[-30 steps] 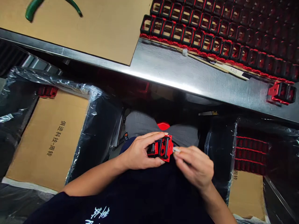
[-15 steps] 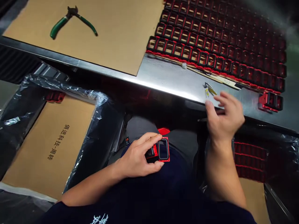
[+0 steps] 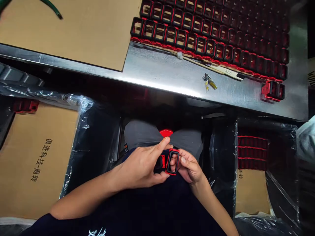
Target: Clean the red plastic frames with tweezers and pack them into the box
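My left hand is closed around a red-and-black rectangular part, mostly hidden in the palm. Beside it, near my left fingertips, is a hollow red frame with a black rim, its opening facing up. The fingers of my right hand pinch that frame from the right, and some show through its opening. Both hands are low over my lap. On the metal table, several rows of similar red-and-black frames stand side by side, and a small cluster of them sits apart at the right.
Nail clippers, a cotton-tipped stick and a marked white strip lie on the metal table. Cardboard with green-handled pliers is at upper left. Plastic-lined boxes with cardboard flank me.
My right hand has come from beside the nail clippers down to my lap and taken hold of the frame at my left hand. The view has shifted, leaving the pliers partly out of frame.
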The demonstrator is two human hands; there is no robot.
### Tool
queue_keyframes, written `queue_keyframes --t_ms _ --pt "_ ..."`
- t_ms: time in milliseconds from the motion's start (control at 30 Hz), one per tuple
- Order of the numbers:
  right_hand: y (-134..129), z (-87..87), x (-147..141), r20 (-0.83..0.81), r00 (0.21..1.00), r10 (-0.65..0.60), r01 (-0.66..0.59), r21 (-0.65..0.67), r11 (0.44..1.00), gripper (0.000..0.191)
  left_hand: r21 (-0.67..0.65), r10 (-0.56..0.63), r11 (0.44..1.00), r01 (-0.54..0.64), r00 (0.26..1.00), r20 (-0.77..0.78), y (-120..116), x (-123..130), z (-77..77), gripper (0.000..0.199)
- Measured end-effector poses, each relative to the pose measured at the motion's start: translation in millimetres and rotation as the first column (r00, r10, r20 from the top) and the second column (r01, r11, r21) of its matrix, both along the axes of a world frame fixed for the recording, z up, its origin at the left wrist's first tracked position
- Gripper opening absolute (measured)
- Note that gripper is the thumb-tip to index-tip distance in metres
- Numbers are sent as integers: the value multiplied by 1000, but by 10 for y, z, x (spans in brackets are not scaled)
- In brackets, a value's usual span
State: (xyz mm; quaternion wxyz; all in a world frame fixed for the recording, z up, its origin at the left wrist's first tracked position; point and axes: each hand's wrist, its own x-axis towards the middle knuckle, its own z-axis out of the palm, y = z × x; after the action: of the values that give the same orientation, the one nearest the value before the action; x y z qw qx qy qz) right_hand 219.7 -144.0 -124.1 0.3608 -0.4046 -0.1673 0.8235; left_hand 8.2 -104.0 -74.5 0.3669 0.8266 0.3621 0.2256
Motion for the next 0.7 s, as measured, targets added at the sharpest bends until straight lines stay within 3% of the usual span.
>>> queue_keyframes --t_ms 333,500,600,700 --pt "52 65 -55 -24 1000 -12 13 56 998 42 -167 -1 986 19 994 106 -41 -65 -125 106" --pt "57 117 -44 87 993 -85 63 233 971 39 -291 58 956 -23 992 114 -29 -105 -230 78" --pt "67 159 -20 255 951 -175 52 426 903 35 -366 115 929 -57 984 140 0 -102 -253 48" --pt "98 215 7 387 874 -296 -33 653 757 21 -459 197 883 -101 966 168 21 -78 -238 26"
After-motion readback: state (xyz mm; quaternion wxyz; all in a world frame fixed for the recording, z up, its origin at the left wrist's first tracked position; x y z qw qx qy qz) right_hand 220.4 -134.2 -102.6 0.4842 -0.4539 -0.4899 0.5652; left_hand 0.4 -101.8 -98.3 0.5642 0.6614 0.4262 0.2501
